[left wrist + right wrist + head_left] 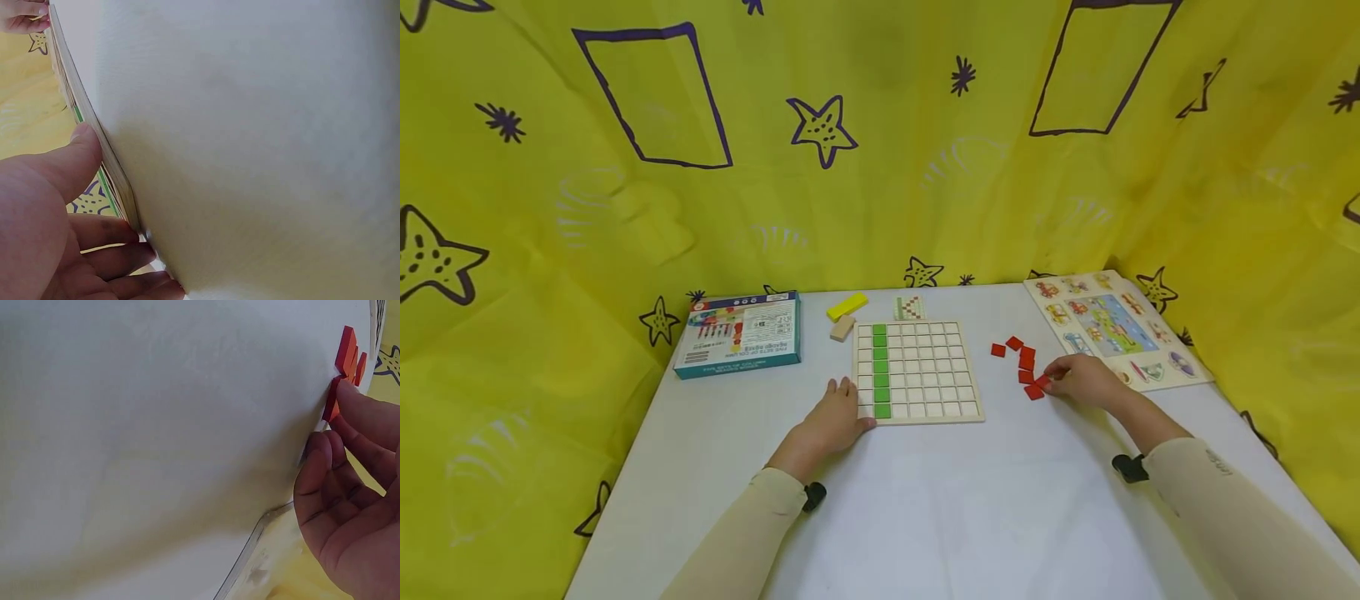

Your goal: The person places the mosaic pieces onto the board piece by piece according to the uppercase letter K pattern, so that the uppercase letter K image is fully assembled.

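A square wooden grid board lies on the white table, with one column of green tiles second from its left side. My left hand rests at the board's near left corner, its thumb against the front edge and its fingers along the left edge. To the right of the board, my right hand pinches a red square tile between thumb and index finger. Several other red tiles lie loosely beside that hand.
Behind the board are a yellow block, a plain wooden block and a small pattern card. A game box stands at the far left, and a picture puzzle board lies at the right. Yellow curtain surrounds the table.
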Tool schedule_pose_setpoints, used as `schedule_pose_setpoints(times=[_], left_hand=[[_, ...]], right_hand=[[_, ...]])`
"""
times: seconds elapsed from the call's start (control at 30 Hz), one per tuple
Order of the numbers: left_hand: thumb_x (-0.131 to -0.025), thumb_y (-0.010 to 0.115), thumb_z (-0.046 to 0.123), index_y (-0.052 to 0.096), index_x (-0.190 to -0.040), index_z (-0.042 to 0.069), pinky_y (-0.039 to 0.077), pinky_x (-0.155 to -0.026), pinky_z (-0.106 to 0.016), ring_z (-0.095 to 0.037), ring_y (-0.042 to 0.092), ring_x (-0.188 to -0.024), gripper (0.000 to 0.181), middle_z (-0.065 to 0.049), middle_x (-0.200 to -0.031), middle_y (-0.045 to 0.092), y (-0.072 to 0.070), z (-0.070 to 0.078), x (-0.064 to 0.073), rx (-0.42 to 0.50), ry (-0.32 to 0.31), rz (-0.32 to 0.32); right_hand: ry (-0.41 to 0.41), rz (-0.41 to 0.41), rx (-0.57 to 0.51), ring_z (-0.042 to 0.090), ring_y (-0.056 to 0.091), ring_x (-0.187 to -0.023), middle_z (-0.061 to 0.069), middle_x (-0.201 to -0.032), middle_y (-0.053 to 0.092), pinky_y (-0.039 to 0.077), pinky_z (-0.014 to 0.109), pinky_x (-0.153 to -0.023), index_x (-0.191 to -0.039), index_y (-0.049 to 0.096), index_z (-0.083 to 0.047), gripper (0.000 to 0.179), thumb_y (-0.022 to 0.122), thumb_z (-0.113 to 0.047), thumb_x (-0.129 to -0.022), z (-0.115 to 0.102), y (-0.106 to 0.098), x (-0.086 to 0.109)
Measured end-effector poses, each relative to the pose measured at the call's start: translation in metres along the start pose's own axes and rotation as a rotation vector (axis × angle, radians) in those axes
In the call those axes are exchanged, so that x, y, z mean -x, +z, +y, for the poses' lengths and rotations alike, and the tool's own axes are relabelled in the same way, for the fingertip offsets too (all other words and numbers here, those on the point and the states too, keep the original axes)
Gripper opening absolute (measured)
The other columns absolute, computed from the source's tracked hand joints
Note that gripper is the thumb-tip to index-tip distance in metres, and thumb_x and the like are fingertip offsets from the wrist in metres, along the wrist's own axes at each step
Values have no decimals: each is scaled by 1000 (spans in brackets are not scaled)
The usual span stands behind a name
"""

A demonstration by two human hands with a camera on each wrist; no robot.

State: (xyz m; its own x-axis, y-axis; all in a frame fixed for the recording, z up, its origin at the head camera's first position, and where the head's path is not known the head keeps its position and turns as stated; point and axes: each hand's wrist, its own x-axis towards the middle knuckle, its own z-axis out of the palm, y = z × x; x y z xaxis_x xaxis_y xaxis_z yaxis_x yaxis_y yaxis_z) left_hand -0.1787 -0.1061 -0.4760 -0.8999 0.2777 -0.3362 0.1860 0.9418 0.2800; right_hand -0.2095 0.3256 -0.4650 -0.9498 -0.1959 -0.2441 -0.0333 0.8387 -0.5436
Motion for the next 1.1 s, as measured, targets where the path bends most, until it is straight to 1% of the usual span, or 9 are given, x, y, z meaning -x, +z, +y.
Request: schedule_pose_setpoints(times=[0.13,0.3,0.4,0.53,0.63,0.8,0.93,1.0,1.1], left_hand=[[-100,60,45,27,-154,-9,25,-119,-48,-41,14,-151,84,-24,-163,21,1,-1,0,0,4,-1],[-100,59,45,27,-154,-10,24,-119,-48,-42,14,-151,83,-24,-163,21,0,-1,0,6,11,4],[-100,59,45,27,-154,-9,24,-119,-48,-41,14,-151,83,-24,-163,21,0,-2,0,7,13,7],[-100,59,45,27,-154,-9,25,-119,-48,-41,13,-151,83,-23,-163,21,0,-1,1,11,7,0],[-100,59,45,27,-155,-8,25,-119,-48,-40,13,-152,83,-22,-164,21,0,0,2,18,-4,-6],[-99,60,46,26,-155,-7,26,-119,-48,-39,12,-152,84,-21,-164,20,1,1,1,22,-14,-9],[-99,60,46,26,-155,-7,25,-119,-48,-39,12,-152,84,-21,-164,20,0,0,-1,22,-13,-9],[-99,60,46,25,-155,-7,25,-119,-48,-39,12,-152,85,-22,-164,19,0,0,-1,21,-13,-10],[-100,59,47,25,-155,-7,25,-119,-48,-39,12,-152,85,-21,-164,19,1,0,-1,19,-18,-12]], right_hand=[[2,7,-14,26,56,-88,10,-96,65,48,37,-78,-109,68,5,27,72,-16,-93,-1,3,-1],[14,26,-37,25,56,-86,10,-93,65,49,35,-76,-104,67,2,19,72,-12,-91,-5,4,-1],[17,39,-60,25,56,-87,9,-94,65,50,34,-78,-105,66,2,19,72,-9,-91,-7,6,-2],[-6,66,-74,26,57,-88,10,-95,65,50,34,-78,-110,67,3,22,72,-5,-90,-8,7,-1],[-24,90,-75,27,58,-88,11,-95,66,50,33,-76,-109,69,3,21,72,-4,-89,-9,7,1],[-33,143,-80,33,60,-95,15,-101,68,51,36,-78,-110,71,2,19,69,-3,-91,-11,3,5],[-42,163,-105,37,61,-99,20,-108,68,53,33,-76,-116,70,3,23,68,-5,-94,-19,-6,1],[-49,162,-115,36,62,-99,20,-109,68,53,31,-74,-118,70,3,24,68,-7,-95,-27,-9,-5],[-58,148,-118,34,63,-97,19,-109,69,54,31,-73,-119,70,3,26,68,-8,-96,-42,-13,-16]])
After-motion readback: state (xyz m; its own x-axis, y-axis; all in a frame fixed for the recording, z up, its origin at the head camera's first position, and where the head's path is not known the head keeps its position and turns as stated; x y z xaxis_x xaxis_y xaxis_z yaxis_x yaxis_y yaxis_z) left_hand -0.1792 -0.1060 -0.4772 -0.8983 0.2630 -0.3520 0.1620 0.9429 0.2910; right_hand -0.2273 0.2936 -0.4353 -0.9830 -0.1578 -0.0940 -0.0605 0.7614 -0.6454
